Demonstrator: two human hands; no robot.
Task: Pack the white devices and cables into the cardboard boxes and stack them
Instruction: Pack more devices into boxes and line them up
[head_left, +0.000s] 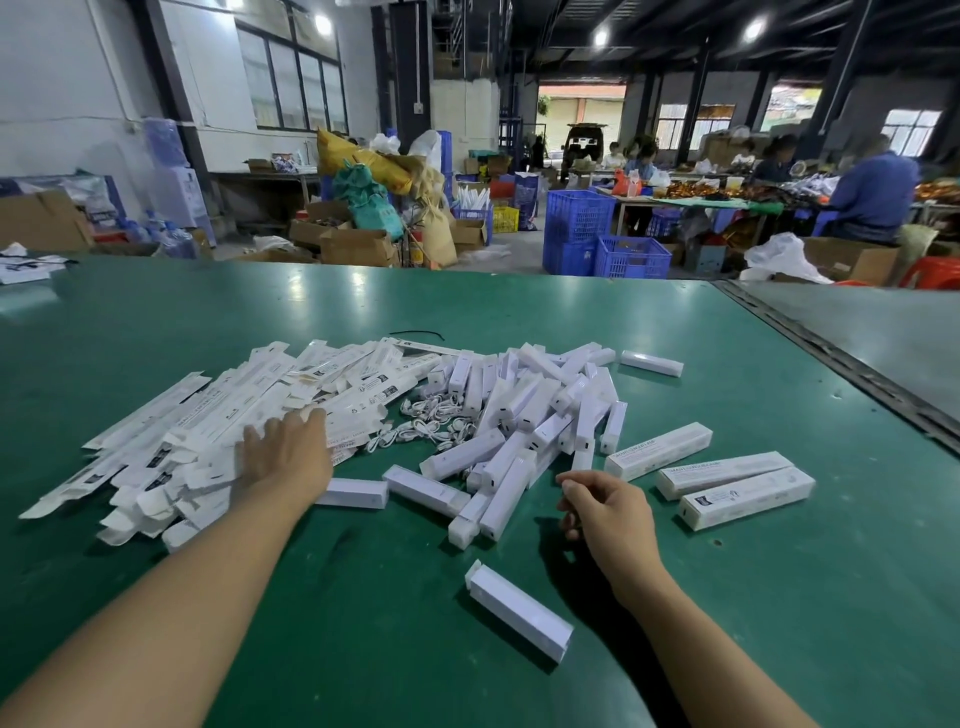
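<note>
A pile of flat, unfolded white cardboard boxes (218, 415) covers the left of the green table (727, 597). My left hand (285, 452) rests on that pile with its fingers straight. A heap of long white devices (530, 415) lies in the middle, with a tangle of white cables (431, 428) between the two piles. My right hand (608, 512) hovers over the table just right of the devices, fingers loosely curled and holding nothing. Three closed boxes (727, 480) lie side by side at the right. One single device (519, 610) lies nearest me.
A grey second table (883, 332) joins the green one at the right along a dark seam. Beyond the far edge stand blue crates (602, 239), cardboard cartons (358, 244) and sacks. Several people sit at tables at the back right.
</note>
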